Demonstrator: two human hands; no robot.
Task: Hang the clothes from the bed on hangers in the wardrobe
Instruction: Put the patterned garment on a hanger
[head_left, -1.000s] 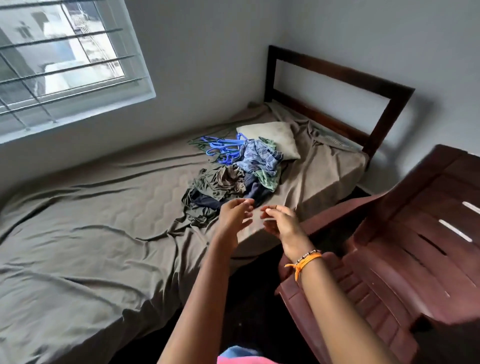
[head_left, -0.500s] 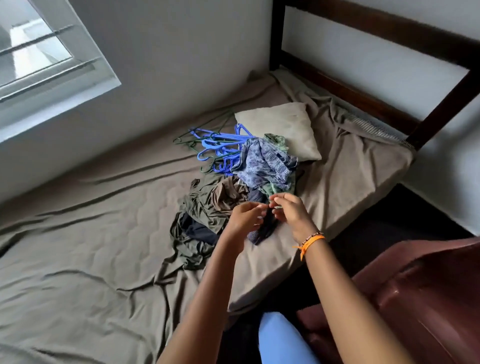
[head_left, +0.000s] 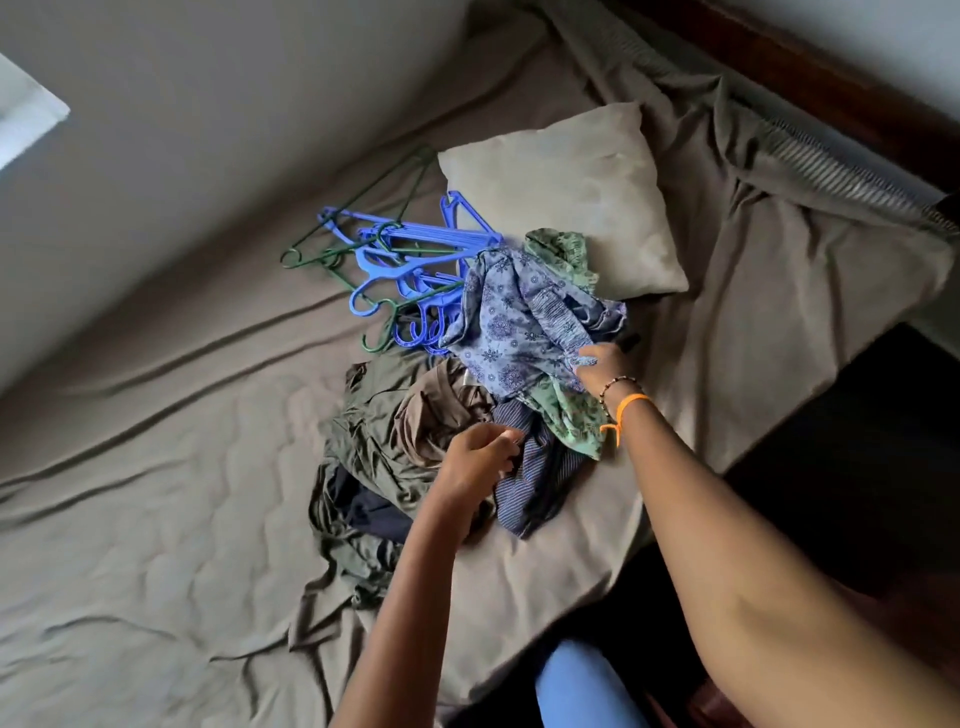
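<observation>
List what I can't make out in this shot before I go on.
- Wardrobe: outside the head view.
- Right hand fingertips: buried in the blue floral garment.
- Left hand grip: fingers curl out of sight at the striped cloth.
- Hanger count: tangled, partly under clothes.

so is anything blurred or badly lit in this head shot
Head view: dim, soft light from the window corner at upper left; the floor beside the bed is nearly black. Left hand and right hand look slightly smeared; the blue hangers stay fairly crisp. Wide-angle bending shows along the headboard.
</observation>
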